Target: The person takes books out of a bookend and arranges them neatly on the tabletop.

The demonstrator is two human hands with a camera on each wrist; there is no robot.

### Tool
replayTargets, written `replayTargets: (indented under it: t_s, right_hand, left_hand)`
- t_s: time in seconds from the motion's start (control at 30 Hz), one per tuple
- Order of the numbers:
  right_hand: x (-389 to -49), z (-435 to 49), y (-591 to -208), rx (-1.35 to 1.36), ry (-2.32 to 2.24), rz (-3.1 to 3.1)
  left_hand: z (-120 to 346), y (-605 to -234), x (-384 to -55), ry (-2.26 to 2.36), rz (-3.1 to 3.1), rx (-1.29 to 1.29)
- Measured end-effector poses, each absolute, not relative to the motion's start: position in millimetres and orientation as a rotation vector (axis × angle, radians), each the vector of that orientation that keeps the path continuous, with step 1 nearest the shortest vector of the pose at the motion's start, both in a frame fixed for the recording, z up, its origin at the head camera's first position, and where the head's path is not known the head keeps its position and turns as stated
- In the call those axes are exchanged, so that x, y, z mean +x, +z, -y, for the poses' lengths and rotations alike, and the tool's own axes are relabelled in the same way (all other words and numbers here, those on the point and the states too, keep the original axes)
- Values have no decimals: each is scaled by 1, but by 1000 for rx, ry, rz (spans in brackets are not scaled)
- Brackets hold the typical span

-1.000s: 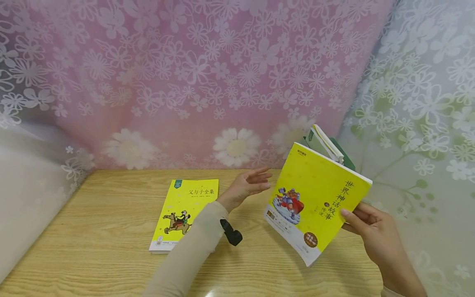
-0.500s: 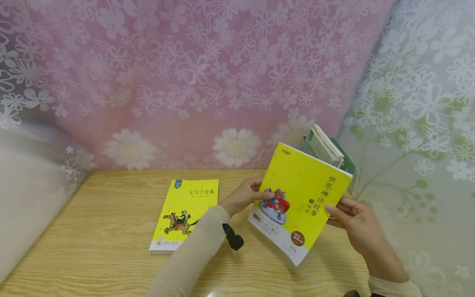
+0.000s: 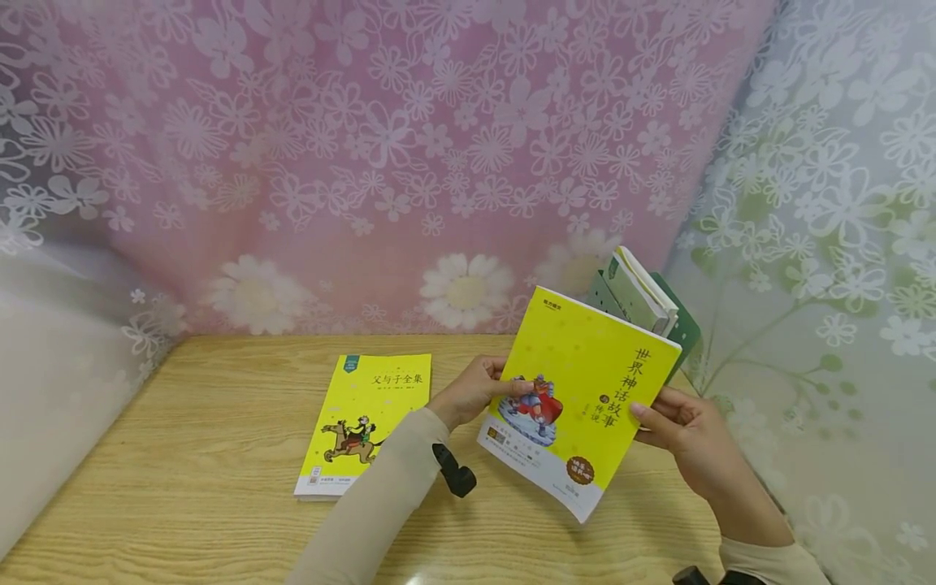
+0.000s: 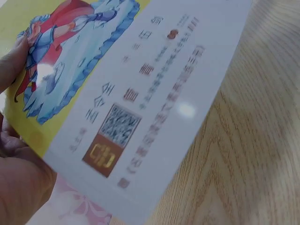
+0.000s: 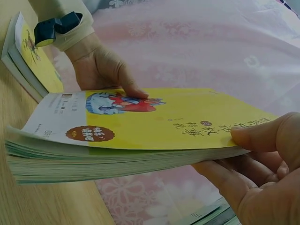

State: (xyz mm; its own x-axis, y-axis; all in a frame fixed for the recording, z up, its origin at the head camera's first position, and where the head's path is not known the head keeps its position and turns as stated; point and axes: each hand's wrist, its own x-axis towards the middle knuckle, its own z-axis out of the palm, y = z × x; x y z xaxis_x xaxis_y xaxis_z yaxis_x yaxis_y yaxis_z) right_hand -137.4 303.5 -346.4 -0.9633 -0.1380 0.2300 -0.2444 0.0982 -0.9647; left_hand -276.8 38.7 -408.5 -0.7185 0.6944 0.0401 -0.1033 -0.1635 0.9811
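A yellow paperback book [image 3: 578, 390] with a caped figure on its cover is held tilted above the table, between both hands. My left hand [image 3: 468, 393] grips its left edge, thumb on the cover and fingers behind. On the opposite edge my right hand [image 3: 695, 439] pinches it, thumb on top and fingers underneath, as the right wrist view shows. The cover's white lower part with a QR code [image 4: 121, 125] fills much of the left wrist view. Beyond the left forearm lies a second yellow book [image 3: 366, 406] with a horse drawing, partly covered by the sleeve.
Behind the held book, at the back right, a green bookend or holder [image 3: 683, 333] has books [image 3: 639, 284] leaning in it. The wooden table [image 3: 183, 455] meets a pink floral curtain [image 3: 366, 203] at the back and a pale one [image 3: 826, 284] at the right.
My left hand has moved from beside the held book to a grip on its left edge. The right hand has carried that book leftward. The book with the horse has stayed put.
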Motion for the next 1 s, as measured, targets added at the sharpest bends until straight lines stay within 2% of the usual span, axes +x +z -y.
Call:
replayTargets:
  t_s: [0.47, 1.0]
  right_hand:
    - [-146, -307, -354, 418, 1962, 2330]
    - [-153, -352, -371, 388, 2103, 2222]
  left_hand:
    - [-33, -406, -274, 2000, -1623, 694]
    - [-6, -405, -277, 2079, -1618, 603]
